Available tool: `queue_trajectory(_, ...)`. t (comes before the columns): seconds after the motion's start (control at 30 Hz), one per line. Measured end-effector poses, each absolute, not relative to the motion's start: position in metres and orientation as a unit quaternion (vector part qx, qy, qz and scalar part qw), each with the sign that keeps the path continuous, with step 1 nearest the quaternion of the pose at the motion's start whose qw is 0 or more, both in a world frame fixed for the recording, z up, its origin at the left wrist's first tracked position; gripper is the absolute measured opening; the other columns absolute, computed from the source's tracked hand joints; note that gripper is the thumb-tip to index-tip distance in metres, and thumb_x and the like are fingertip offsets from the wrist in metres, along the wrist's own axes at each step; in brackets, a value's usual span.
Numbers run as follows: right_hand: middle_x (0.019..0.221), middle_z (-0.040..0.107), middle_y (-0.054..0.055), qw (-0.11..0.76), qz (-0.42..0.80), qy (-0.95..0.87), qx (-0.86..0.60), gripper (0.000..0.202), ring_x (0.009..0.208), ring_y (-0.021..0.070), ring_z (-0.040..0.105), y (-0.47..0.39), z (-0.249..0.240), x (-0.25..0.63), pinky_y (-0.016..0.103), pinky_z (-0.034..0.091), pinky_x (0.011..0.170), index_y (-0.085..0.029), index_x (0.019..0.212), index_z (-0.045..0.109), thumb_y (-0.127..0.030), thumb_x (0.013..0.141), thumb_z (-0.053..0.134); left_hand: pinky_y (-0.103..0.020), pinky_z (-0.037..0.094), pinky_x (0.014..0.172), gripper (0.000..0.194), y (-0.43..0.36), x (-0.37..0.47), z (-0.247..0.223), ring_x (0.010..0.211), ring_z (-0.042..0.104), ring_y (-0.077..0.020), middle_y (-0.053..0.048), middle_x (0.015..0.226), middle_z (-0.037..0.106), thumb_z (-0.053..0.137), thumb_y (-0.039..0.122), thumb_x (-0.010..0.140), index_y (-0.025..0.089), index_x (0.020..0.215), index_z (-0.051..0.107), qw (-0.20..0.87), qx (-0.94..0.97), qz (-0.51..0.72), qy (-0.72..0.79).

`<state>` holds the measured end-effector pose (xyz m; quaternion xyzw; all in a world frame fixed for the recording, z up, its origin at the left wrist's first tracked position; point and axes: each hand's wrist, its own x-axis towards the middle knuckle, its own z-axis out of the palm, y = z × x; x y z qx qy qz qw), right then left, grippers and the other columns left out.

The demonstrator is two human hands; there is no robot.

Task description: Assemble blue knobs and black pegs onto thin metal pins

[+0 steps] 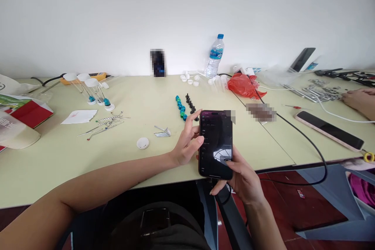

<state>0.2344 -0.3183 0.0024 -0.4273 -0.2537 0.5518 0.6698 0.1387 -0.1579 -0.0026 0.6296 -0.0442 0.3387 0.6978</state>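
A smartphone (215, 144) with a dark screen is held upright over the table's front edge. My left hand (189, 142) grips its left side, the thumb lying over the edge of the screen. Lower down on the right, my right hand (243, 177) supports the phone, its thumb on the screen and some fingers beneath. Just beyond the phone lie a row of blue and green metal parts (181, 107) and a row of black parts (191, 105). Left of my left hand are several bent metal pieces (163, 131) and a small white cap (143, 143).
Thin metal rods (107, 123) lie near a paper sheet (79, 116) and capped tubes (98, 90). A water bottle (215, 55) stands by the wall, near a red plastic bag (244, 85). A black cable (301, 133) crosses the right side. Another person's hand (359, 101) rests at far right.
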Motion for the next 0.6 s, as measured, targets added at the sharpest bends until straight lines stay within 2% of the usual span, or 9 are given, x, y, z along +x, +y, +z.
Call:
queue_trajectory(0.3, 0.136, 0.052, 0.012, 0.676, 0.554, -0.253, -0.414, 0.079, 0.064, 0.0221, 0.07, -0.319, 0.006, 0.233, 0.046, 0.06, 0.049, -0.034, 0.15, 0.012, -0.022, 0.082, 0.05, -0.03, 0.046, 0.066, 0.067, -0.159, 0.139, -0.002, 0.071, 0.057, -0.0146, -0.008, 0.1, 0.062, 0.05, 0.042, 0.087, 0.025, 0.143, 0.018, 0.706, 0.619, 0.342, -0.051)
queue_trajectory(0.6, 0.14, 0.049, 0.01, 0.655, 0.558, -0.268, -0.433, 0.079, 0.065, 0.0226, 0.07, -0.319, 0.006, 0.234, 0.046, 0.06, 0.051, -0.035, 0.15, 0.011, -0.028, 0.082, 0.05, -0.033, 0.047, 0.071, 0.051, -0.159, 0.137, 0.012, 0.068, 0.059, -0.0158, 0.001, 0.071, 0.058, 0.054, 0.036, 0.086, 0.025, 0.132, 0.033, 0.722, 0.602, 0.341, 0.002)
